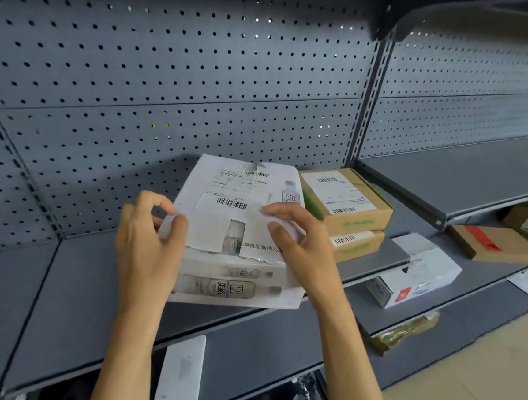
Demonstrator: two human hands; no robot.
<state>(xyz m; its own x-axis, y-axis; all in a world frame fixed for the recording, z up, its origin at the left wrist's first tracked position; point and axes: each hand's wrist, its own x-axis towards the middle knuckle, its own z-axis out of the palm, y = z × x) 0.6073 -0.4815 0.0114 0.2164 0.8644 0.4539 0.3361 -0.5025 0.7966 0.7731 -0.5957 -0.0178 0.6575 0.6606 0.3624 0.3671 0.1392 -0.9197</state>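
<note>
Two bare forearms reach forward from the bottom of the view to a grey metal shelf (66,294) backed by a perforated panel (172,64). The left hand (150,241) is seen from its back, wrist straight. Its thumb and curled fingers pinch the near left corner of the top flap of a white carton (240,197).

The carton sits on the shelf between the hands, near the front edge, turned slightly askew. Its top carries shipping labels with barcodes, a printed picture of a bottle and a line of Chinese characters. The top flaps are torn and ragged. The front side shows pictures of bottles lying flat.

The right hand (300,244) comes in at a slant, fingers curled over the right part of the torn top flap, thumb against it, holding it.

Just right of the carton, two brown cardboard boxes (346,197) with barcode labels and green tape stand stacked on the same shelf.
</note>
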